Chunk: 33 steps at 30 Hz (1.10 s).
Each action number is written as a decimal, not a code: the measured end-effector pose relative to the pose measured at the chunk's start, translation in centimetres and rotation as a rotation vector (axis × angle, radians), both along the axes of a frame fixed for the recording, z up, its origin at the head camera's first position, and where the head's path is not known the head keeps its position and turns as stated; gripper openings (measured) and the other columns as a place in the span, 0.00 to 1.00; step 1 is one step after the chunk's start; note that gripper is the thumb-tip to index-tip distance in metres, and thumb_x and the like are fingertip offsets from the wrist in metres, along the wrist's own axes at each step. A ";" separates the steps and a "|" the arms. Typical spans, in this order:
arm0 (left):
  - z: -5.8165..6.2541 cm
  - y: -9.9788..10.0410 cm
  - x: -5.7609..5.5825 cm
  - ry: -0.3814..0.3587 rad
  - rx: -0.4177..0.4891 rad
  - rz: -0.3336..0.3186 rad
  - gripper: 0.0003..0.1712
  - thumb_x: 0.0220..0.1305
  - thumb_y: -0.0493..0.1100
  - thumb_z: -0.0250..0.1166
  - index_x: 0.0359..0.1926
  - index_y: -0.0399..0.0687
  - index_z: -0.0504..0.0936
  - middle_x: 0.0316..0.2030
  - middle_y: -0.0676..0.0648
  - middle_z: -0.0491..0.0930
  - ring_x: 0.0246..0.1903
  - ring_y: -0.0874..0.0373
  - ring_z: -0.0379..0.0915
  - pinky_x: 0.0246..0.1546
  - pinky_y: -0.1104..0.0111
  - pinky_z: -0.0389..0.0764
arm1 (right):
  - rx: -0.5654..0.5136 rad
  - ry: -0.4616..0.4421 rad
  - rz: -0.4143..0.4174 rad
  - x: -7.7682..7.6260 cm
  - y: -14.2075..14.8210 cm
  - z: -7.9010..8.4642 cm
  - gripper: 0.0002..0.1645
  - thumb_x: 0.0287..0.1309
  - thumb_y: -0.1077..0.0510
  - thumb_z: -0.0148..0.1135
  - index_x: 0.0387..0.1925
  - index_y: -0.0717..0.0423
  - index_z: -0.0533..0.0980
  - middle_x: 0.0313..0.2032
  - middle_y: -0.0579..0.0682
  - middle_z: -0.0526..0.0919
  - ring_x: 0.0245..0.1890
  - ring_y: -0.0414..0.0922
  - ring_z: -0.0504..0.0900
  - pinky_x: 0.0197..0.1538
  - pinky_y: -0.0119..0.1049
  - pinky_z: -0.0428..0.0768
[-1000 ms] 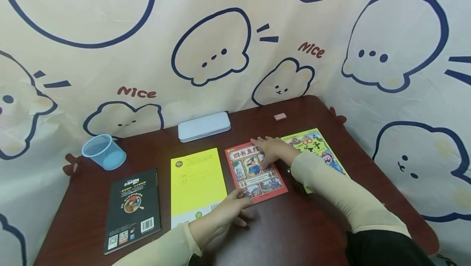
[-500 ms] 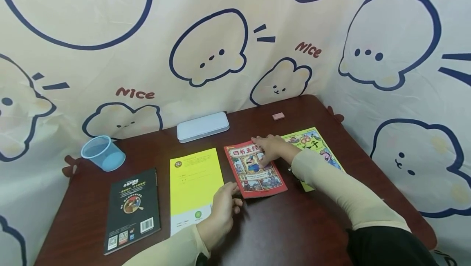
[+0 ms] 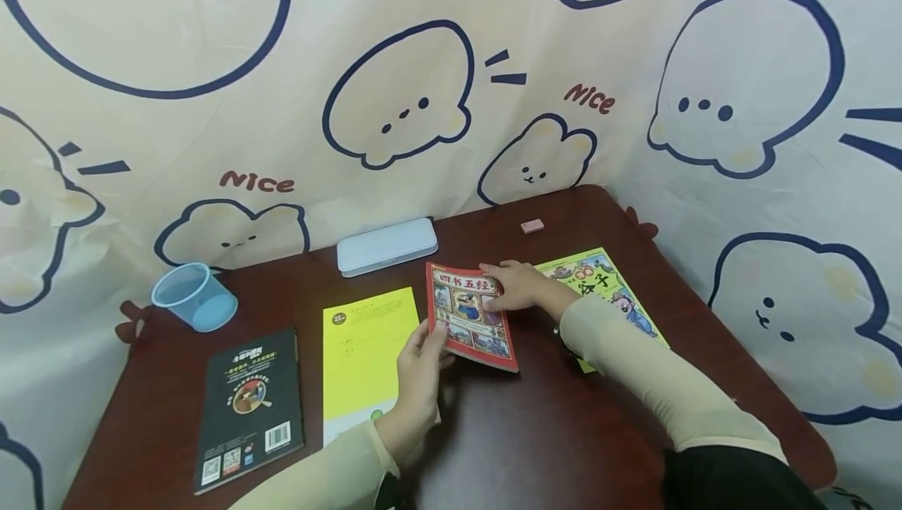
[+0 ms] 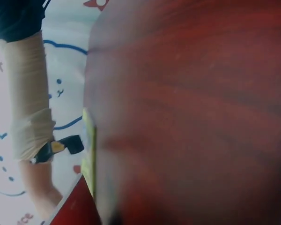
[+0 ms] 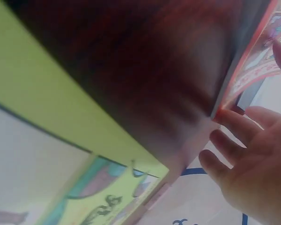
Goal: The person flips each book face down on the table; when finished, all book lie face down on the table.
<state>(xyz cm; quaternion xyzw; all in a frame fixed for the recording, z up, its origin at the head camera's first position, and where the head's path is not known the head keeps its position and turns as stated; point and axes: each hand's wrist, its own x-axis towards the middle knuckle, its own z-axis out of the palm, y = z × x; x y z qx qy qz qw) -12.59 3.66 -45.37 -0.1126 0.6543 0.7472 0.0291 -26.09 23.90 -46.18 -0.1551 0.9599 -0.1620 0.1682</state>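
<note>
A red comic-style book (image 3: 468, 330) is lifted at a tilt above the table, its illustrated cover facing up. At its lower left corner my left hand (image 3: 419, 377) grips it, thumb on the cover and fingers behind. My right hand (image 3: 520, 287) holds the upper right corner; in the right wrist view its thumb lies over the cover and the fingertips (image 5: 222, 117) meet the edge. A yellow book (image 3: 366, 353) lies left of the red one, partly behind my left hand. On the right, my forearm partly covers a yellow-green illustrated book (image 3: 627, 302).
A dark book (image 3: 250, 408) lies at the left of the brown table (image 3: 507, 447). Behind it, a blue plastic cup (image 3: 200, 298) is tipped over. A pale blue pencil case (image 3: 387, 247) lies along the back edge, and a small pink eraser (image 3: 532, 226) at the back right.
My left hand has come up to the red book's lower left corner and taken hold of it. The book has risen, tilted and shifted left. My right hand has stayed near its upper right corner.
</note>
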 end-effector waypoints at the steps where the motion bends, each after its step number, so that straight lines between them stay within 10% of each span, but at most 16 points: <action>1: 0.3 -0.1 -0.2 0.014 0.019 -0.013 0.28 0.66 0.47 0.59 0.64 0.40 0.67 0.50 0.38 0.78 0.40 0.56 0.77 0.45 0.61 0.79 | -0.001 -0.004 -0.010 0.0 -0.1 0.0 0.52 0.50 0.35 0.63 0.72 0.43 0.53 0.68 0.62 0.58 0.66 0.62 0.57 0.61 0.60 0.61; 13: 2.0 -0.7 -0.7 0.077 0.037 0.025 0.31 0.62 0.34 0.60 0.66 0.47 0.65 0.56 0.40 0.75 0.49 0.50 0.75 0.43 0.63 0.80 | -0.130 -0.160 -0.048 -1.0 -1.2 0.3 0.27 0.66 0.49 0.43 0.64 0.54 0.66 0.63 0.55 0.67 0.64 0.52 0.63 0.65 0.53 0.58; 21: 2.7 -1.0 0.1 0.375 -0.152 -0.135 0.30 0.57 0.33 0.65 0.62 0.47 0.72 0.50 0.41 0.80 0.43 0.46 0.79 0.39 0.69 0.80 | -0.499 -0.297 -0.113 -1.1 -2.2 0.3 0.31 0.70 0.45 0.30 0.68 0.54 0.60 0.65 0.54 0.66 0.63 0.52 0.65 0.63 0.51 0.63; 28: 3.6 -1.3 2.0 0.461 -0.272 -0.259 0.30 0.52 0.25 0.64 0.59 0.36 0.74 0.47 0.38 0.81 0.40 0.44 0.81 0.35 0.68 0.82 | -0.975 -0.474 -0.257 -0.2 -4.8 -0.8 0.40 0.70 0.38 0.25 0.71 0.60 0.52 0.67 0.62 0.60 0.63 0.59 0.64 0.60 0.52 0.68; 33: 2.0 -1.2 1.4 0.546 -0.375 -0.290 0.31 0.50 0.27 0.68 0.59 0.41 0.76 0.49 0.41 0.80 0.39 0.50 0.82 0.34 0.69 0.81 | -1.246 -0.595 -0.370 0.5 -6.2 -1.1 0.45 0.67 0.32 0.21 0.72 0.59 0.45 0.68 0.65 0.54 0.64 0.60 0.60 0.62 0.56 0.63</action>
